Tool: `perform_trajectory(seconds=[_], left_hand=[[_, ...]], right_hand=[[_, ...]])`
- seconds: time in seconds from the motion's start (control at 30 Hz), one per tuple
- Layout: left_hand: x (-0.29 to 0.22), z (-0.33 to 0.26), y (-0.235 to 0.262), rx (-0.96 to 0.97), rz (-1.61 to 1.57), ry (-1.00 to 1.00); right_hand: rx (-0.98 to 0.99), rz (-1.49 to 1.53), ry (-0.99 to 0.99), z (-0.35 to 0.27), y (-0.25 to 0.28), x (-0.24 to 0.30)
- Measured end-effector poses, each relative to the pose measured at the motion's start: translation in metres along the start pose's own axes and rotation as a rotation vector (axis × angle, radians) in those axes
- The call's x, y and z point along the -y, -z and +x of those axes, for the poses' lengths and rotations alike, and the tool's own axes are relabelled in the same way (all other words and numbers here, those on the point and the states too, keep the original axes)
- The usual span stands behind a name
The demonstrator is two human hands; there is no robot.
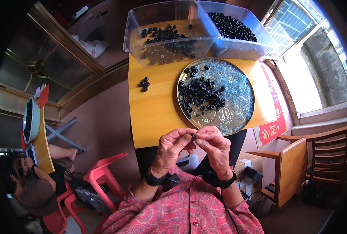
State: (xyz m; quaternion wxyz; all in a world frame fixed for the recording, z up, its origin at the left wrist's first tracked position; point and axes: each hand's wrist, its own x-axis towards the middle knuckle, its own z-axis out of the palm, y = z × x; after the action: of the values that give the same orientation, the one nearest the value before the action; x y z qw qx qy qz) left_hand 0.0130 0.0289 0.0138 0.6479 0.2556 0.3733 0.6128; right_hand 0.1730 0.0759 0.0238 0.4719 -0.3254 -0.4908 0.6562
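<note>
While a small, rounded black piece (192, 137), apparently plastic, sits between the two hands just off the table's near edge, work on it looks unfinished. The left hand (169, 148) has its thumb and forefinger clamped on the piece; the right hand (216, 146) brings thumb and forefinger close together at its right side, but whether they grip it or something tiny I cannot tell. Beyond the fingers, a round, shiny metal tray (208, 117) lies toward the near right corner of the yellow wooden table (150, 117). A sizeable heap of loose black pieces (201, 93) covers its left half, and clear, pale blue bits (236, 85) spread to its right rim, so plenty seems left to handle. Near the table's left edge, a small cluster of black pieces (144, 84) lies apart from the tray, perhaps done, perhaps set aside. Along the far edge stand a clear, rectangular plastic tub (150, 48), thinly filled with black pieces, and at its right a bluish translucent tub (243, 46) holding a much denser load. Which tub takes finished pieces does not show, so the share completed remains uncertain.
</note>
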Motion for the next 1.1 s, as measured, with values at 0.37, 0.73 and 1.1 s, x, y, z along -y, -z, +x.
perform_trajectory(seconds=[0.37, 0.73, 1.1], left_hand=[[-0.010, -0.001, 0.010, 0.107, 0.161, 0.104], [0.001, -0.001, 0.012, 0.063, -0.206, 0.201], [0.006, -0.003, 0.015, 0.056, -0.130, 0.191]], right_hand=[[0.092, 0.068, -0.215, 0.006, 0.005, 0.013], [0.070, 0.021, -0.347, 0.005, 0.006, 0.008], [0.107, -0.133, -0.382, 0.003, 0.010, 0.022]])
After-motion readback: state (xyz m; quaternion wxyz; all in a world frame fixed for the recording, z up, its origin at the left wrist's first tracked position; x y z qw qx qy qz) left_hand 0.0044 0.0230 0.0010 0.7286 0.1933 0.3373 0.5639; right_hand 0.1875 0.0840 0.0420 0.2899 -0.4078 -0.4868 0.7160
